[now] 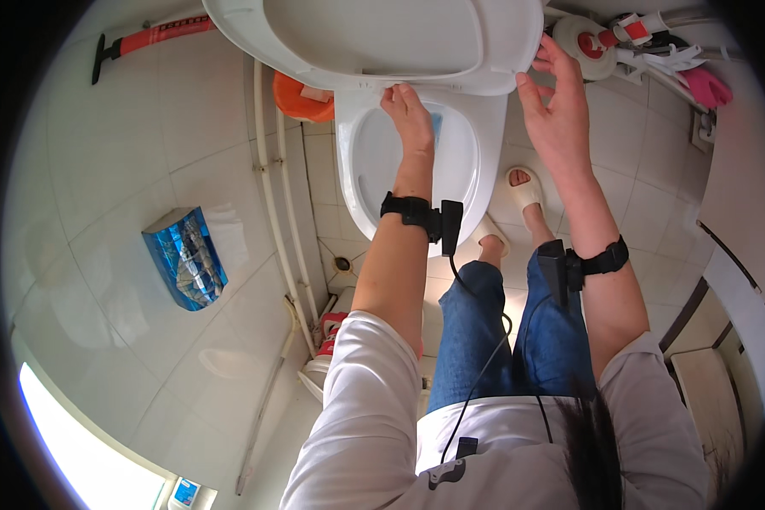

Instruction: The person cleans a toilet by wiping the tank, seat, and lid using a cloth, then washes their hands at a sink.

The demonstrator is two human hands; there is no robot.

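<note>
A white toilet seat lid (510, 38) stands tilted up at the back of a white toilet bowl (363, 159). At the lid's lower edge, above the bowl, my left hand (413, 115) has its fingers curled together; whether they pinch anything is hidden. My right hand (561, 102) is by the lid's right edge, fingers spread, the thumb at the rim and the other fingertips close to it. Contact there is hard to judge. A small blue patch (438, 124) shows inside the bowl, partly behind my left wrist. Black straps with cabled devices (451, 226) sit on both forearms.
An orange bowl-like object (299, 99) lies left of the toilet, near white wall pipes (262, 140). A blue dispenser (186, 261) hangs on the tiled wall. Mops and a pink item (706, 87) stand at upper right. A floor drain (342, 263) lies lower left.
</note>
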